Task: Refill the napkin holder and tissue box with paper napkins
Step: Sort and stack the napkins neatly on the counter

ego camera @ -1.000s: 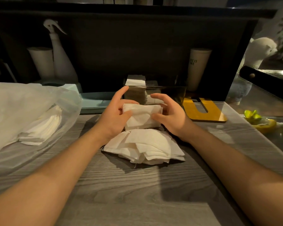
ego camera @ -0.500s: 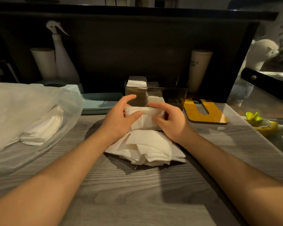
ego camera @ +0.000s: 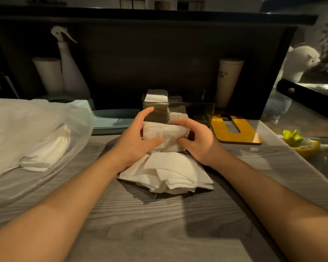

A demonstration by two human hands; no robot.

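From the head view, our left hand (ego camera: 138, 138) and right hand (ego camera: 195, 141) each grip one end of a folded napkin stack (ego camera: 166, 136), thumbs in front, fingers curled over the top. We should squeeze it evenly so it slides into the clear holder (ego camera: 195, 112) just beyond the grip. Loose napkins (ego camera: 169, 173) lie on the desk (ego camera: 159, 224) beneath. Compared with a second ago, our fingers have closed round the stack and carried it nearer the holder.
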